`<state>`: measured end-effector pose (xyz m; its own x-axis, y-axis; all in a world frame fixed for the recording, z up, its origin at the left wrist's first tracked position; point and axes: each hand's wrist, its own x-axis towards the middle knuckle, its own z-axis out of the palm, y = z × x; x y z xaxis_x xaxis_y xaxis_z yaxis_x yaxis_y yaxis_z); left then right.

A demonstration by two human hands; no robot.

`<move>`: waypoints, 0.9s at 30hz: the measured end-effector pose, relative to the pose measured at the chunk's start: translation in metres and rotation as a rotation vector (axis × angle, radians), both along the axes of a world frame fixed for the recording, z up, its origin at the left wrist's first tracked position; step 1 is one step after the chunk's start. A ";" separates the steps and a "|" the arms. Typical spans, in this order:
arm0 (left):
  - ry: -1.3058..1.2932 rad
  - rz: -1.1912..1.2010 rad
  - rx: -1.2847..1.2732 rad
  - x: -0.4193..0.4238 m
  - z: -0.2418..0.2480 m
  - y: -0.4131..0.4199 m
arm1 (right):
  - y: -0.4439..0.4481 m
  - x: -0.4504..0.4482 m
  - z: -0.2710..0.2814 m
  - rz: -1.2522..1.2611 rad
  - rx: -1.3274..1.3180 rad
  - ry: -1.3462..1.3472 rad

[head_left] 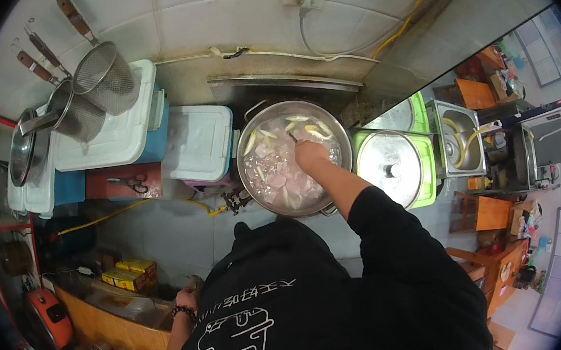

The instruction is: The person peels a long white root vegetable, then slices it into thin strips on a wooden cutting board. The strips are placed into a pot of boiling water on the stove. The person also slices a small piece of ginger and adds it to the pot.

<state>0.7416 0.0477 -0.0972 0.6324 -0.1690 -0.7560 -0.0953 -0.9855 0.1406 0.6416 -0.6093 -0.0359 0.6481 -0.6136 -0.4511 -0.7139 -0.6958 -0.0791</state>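
Note:
A large metal stockpot (346,178) stands before me, with liquid, pale pieces of meat (277,180) and green-white scallion lengths (297,118) in it. My right hand (311,156) reaches over the pot and grips a thin dark utensil handle (292,136). Its lower end is hidden in the liquid, so I cannot tell its kind. Down at the left, my left hand (186,298) is by the edge of a wooden counter (114,310), a beaded bracelet around its wrist. Its fingers are partly hidden beside my black top, and whether it holds something is unclear.
Right of the pot, a metal lid (388,162) rests on a green tub (428,168). To the left are lidded storage boxes (199,143), mesh strainers (106,80) and scissors (130,183). A yellow hose (108,213) runs behind the counter. A sink (463,138) lies farther right.

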 end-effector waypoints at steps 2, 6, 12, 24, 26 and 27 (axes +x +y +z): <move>-0.022 0.074 -0.052 -0.009 -0.004 0.002 | -0.005 0.006 -0.004 0.034 0.041 0.011; -0.012 -0.067 0.041 -0.006 -0.059 0.064 | -0.001 0.008 0.007 0.141 0.115 0.039; 0.003 0.002 -0.037 0.023 -0.001 -0.029 | 0.020 -0.035 0.009 0.323 0.166 0.134; 0.151 -0.284 -0.088 0.103 -0.059 -0.061 | 0.062 -0.119 0.146 -0.053 0.010 -0.017; 0.156 -0.348 -0.111 0.102 -0.055 -0.062 | 0.059 -0.111 0.167 -0.108 -0.028 -0.004; 0.156 -0.387 -0.123 0.104 -0.054 -0.065 | 0.055 -0.109 0.167 -0.105 -0.040 0.005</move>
